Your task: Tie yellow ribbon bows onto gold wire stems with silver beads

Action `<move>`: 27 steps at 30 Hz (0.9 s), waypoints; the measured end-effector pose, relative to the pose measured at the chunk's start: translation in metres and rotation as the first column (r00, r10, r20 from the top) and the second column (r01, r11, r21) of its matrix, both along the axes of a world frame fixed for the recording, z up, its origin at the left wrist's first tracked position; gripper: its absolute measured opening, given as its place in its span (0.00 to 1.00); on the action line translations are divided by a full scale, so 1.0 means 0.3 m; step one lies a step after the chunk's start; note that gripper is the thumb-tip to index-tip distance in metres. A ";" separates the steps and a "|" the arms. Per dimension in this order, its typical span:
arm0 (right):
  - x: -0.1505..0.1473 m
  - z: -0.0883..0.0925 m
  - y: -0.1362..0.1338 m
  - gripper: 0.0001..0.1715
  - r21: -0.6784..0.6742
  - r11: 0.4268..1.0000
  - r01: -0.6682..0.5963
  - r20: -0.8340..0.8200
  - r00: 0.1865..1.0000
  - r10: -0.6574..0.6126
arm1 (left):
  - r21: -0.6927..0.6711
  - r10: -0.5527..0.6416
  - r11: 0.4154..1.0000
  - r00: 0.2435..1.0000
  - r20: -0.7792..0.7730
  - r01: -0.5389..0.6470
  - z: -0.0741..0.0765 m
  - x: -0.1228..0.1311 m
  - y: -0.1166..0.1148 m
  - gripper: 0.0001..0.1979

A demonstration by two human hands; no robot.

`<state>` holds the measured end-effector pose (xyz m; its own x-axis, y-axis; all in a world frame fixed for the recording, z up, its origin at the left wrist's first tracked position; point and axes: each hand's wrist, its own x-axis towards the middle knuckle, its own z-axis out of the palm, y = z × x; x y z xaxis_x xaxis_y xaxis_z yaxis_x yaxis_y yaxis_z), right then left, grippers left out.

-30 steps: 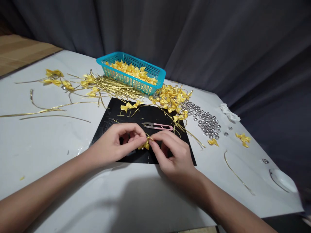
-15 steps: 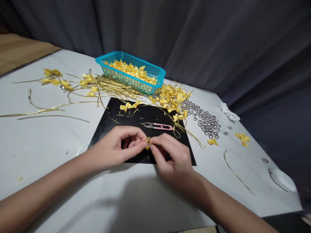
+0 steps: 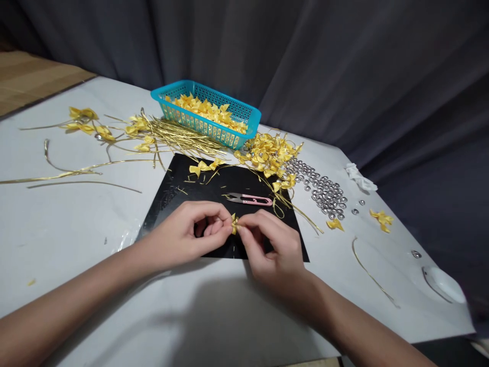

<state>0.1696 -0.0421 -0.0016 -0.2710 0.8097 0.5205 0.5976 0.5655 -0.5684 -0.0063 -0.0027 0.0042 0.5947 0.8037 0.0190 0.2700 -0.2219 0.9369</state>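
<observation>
Both hands meet over the near part of a black mat (image 3: pixel 179 183) on a white table. My left hand (image 3: pixel 191 232) and my right hand (image 3: pixel 269 244) each pinch a small yellow ribbon bow (image 3: pixel 234 223) between thumb and fingertips, with most of the bow hidden by the fingers. Pink thread snips (image 3: pixel 250 199) lie on the mat just beyond my right hand. Another yellow bow (image 3: pixel 202 166) rests at the mat's far edge.
A teal basket (image 3: pixel 237 109) of yellow bows stands at the back. Gold wire ties (image 3: pixel 179 136) spread to its left, a heap of bows (image 3: pixel 269 153) and several silver beads (image 3: pixel 324 191) to its right. A dark curtain hangs behind. The table edge runs close on the right.
My fingers have drawn tighter around the bow, so less of it shows. Both hands stay in about the same place over the mat.
</observation>
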 end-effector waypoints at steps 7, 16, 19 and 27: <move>0.018 0.006 0.008 0.08 0.032 0.999 0.044 0.076 0.996 -0.046 | -0.082 0.093 0.993 0.993 0.068 -0.088 0.007 -0.020 0.006 0.09; 0.024 0.013 0.013 0.07 0.021 1.000 0.003 0.094 0.996 -0.005 | -0.041 0.103 0.994 0.989 0.106 -0.099 0.001 -0.023 0.015 0.10; 0.028 0.021 0.018 0.07 0.021 0.999 -0.046 0.043 0.998 0.045 | -0.044 0.111 0.993 0.985 0.135 -0.106 -0.004 -0.026 0.016 0.11; 0.021 0.037 0.014 0.06 -0.034 0.999 0.013 -0.003 1.000 -0.013 | -0.161 0.048 0.987 0.987 0.154 -0.023 -0.004 -0.021 0.016 0.10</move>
